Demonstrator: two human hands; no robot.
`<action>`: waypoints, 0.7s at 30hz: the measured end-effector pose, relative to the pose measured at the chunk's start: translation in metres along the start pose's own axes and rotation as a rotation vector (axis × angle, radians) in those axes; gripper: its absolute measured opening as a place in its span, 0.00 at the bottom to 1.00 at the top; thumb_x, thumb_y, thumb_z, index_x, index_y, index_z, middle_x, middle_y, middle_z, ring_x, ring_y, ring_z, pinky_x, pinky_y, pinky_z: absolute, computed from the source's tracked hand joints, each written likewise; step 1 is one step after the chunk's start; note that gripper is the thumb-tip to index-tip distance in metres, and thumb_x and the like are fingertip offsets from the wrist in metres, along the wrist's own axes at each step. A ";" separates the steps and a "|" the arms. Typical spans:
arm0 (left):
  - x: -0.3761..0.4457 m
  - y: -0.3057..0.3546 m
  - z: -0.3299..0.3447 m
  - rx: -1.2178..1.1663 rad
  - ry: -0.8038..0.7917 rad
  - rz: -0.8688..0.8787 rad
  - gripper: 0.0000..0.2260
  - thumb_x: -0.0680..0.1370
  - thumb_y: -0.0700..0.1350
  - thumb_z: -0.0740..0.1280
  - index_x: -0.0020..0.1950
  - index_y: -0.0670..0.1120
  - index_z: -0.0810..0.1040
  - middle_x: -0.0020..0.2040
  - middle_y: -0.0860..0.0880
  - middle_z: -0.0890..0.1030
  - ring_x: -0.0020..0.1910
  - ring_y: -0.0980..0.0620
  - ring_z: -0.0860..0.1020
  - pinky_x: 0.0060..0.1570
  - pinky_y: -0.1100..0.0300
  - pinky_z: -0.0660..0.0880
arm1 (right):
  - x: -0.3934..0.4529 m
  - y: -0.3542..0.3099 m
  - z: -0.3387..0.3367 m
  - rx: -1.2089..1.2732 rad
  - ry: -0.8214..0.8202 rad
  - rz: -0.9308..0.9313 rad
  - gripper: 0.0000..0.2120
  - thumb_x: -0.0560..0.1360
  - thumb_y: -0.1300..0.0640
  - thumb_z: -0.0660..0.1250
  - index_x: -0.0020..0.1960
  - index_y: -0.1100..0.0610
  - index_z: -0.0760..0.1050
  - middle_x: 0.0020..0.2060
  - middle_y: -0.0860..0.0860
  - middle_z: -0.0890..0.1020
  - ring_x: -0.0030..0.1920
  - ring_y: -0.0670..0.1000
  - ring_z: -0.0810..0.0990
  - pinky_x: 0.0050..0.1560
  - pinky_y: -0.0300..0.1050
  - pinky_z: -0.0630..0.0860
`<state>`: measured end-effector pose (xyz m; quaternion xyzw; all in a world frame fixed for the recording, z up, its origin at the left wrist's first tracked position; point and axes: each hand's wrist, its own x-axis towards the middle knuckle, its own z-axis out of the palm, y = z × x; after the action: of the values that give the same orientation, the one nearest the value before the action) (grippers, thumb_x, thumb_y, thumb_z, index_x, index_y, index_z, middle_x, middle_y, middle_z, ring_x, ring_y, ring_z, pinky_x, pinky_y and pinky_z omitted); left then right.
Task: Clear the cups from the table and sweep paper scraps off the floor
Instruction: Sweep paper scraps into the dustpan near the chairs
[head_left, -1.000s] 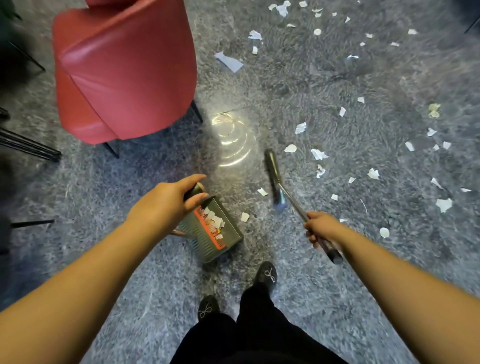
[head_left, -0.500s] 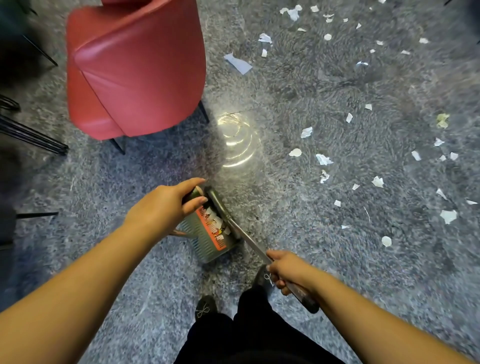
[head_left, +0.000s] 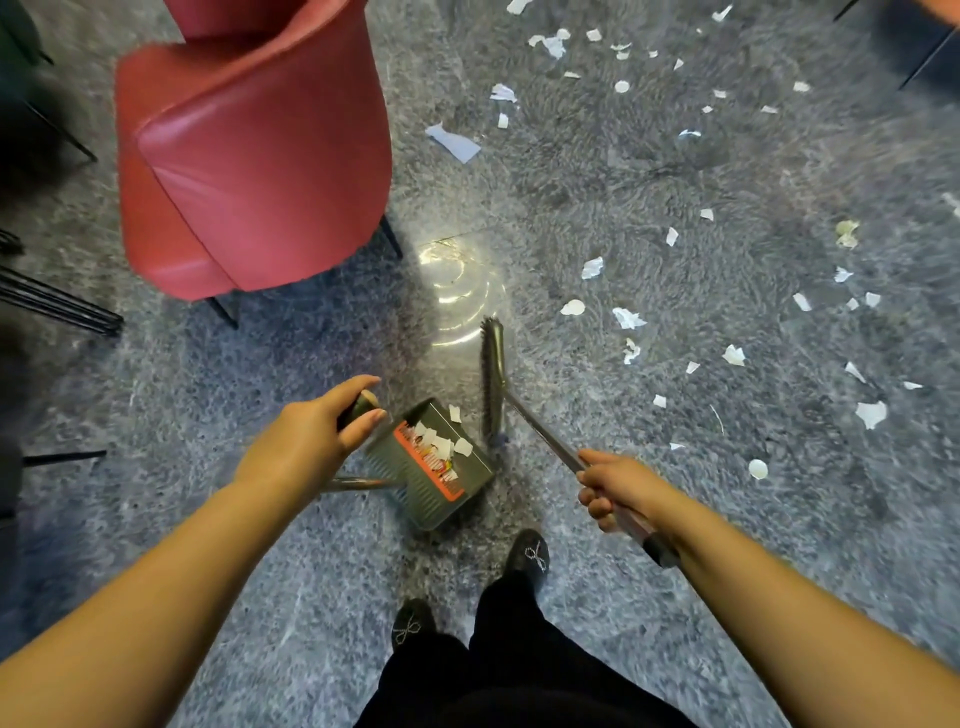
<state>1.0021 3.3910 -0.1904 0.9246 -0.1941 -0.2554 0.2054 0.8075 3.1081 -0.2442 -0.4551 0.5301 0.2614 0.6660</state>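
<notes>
Your left hand (head_left: 311, 441) grips the dustpan (head_left: 431, 467) handle, the pan just right of it, white paper scraps (head_left: 441, 441) lying inside. Your right hand (head_left: 618, 488) is clamped on the broom (head_left: 524, 421) handle, its bristle head upright on the floor (head_left: 675, 519) ahead-left of that hand, just beside the pan's mouth. More scraps (head_left: 628, 318) are scattered beyond your right hand. The red armchair (head_left: 249, 156) stands beyond your left.
</notes>
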 end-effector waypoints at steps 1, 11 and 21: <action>0.003 0.005 0.003 0.011 -0.007 0.004 0.19 0.79 0.59 0.64 0.70 0.63 0.69 0.51 0.49 0.81 0.44 0.49 0.76 0.41 0.54 0.73 | 0.001 0.000 -0.004 -0.012 0.008 -0.007 0.27 0.80 0.66 0.53 0.76 0.51 0.57 0.27 0.54 0.69 0.17 0.46 0.65 0.20 0.34 0.62; 0.018 0.012 0.006 -0.001 0.014 0.013 0.20 0.78 0.57 0.65 0.70 0.63 0.70 0.52 0.49 0.82 0.50 0.45 0.79 0.48 0.48 0.77 | 0.040 -0.025 -0.013 -0.365 0.043 -0.083 0.15 0.77 0.69 0.53 0.59 0.59 0.71 0.28 0.55 0.69 0.19 0.47 0.67 0.21 0.36 0.66; 0.002 -0.009 0.011 -0.018 0.031 -0.019 0.19 0.77 0.61 0.64 0.67 0.69 0.68 0.51 0.50 0.82 0.49 0.46 0.80 0.47 0.48 0.77 | 0.061 -0.027 0.037 -0.631 -0.145 -0.080 0.17 0.76 0.70 0.49 0.58 0.59 0.71 0.27 0.56 0.67 0.24 0.51 0.65 0.24 0.38 0.64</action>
<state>1.0003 3.3948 -0.2046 0.9284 -0.1798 -0.2446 0.2144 0.8659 3.1202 -0.2922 -0.6399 0.3557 0.4180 0.5379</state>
